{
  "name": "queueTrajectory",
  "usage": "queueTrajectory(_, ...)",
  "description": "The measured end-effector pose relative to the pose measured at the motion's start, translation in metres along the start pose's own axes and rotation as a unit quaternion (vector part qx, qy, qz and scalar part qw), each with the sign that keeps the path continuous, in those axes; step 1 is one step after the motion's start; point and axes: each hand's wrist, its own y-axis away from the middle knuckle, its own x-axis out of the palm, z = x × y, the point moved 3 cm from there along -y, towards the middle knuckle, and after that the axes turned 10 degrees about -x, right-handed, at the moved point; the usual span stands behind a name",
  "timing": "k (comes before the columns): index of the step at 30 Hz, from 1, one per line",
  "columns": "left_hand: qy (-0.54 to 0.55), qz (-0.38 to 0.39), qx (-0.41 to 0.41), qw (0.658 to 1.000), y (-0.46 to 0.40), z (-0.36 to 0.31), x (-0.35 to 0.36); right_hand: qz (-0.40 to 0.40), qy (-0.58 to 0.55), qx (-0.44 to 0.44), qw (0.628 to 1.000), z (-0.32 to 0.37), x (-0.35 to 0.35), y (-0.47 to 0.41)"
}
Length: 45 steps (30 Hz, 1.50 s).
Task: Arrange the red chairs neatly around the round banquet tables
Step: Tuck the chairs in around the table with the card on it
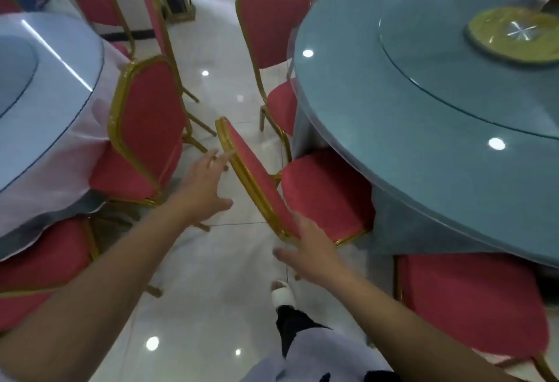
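Note:
A red chair (320,197) with a gold frame stands in front of me, its seat partly under the blue round table (423,145) on the right. My left hand (202,188) reaches out with spread fingers, its fingertips touching the gold edge of the chair's backrest near the top. My right hand (308,248) lies with straight fingers against the backrest's lower edge. Neither hand curls round the frame.
A second round table (39,127) with a pale cloth stands at left, red chairs (145,130) tucked around it. More red chairs (272,24) ring the right table; another chair (472,303) is at lower right. A glossy tiled aisle runs between the tables. My foot (282,292) is below.

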Motion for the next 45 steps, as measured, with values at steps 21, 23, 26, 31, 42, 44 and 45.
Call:
queueTrajectory(21,-0.148,0.046,0.346,0.925,-0.148,-0.002,-0.021,-0.158,-0.1,0.16,0.969,0.051,0.036,-0.067)
queueTrajectory(23,-0.154,0.044,0.363,0.918,-0.14,0.0,-0.021,-0.184,-0.097,0.179,0.962,0.058,0.04,-0.06)
queueTrajectory(26,-0.175,0.024,0.388,0.904,-0.13,0.007,-0.019,-0.212,-0.074,0.213,0.951,0.063,0.052,-0.051)
queueTrajectory(31,-0.19,0.022,0.426,0.885,-0.12,0.023,-0.021,-0.237,-0.063,0.239,0.939,0.073,0.078,-0.041)
queueTrajectory(42,-0.184,0.121,0.39,0.894,-0.141,0.027,-0.023,-0.302,-0.053,0.306,0.901,0.066,0.085,-0.024)
queueTrajectory(44,-0.155,0.113,0.388,0.901,-0.147,0.033,-0.024,-0.302,-0.049,0.313,0.899,0.063,0.086,-0.026)
queueTrajectory(45,-0.141,0.108,0.386,0.905,-0.148,0.035,-0.023,-0.295,-0.051,0.314,0.901,0.061,0.086,-0.027)
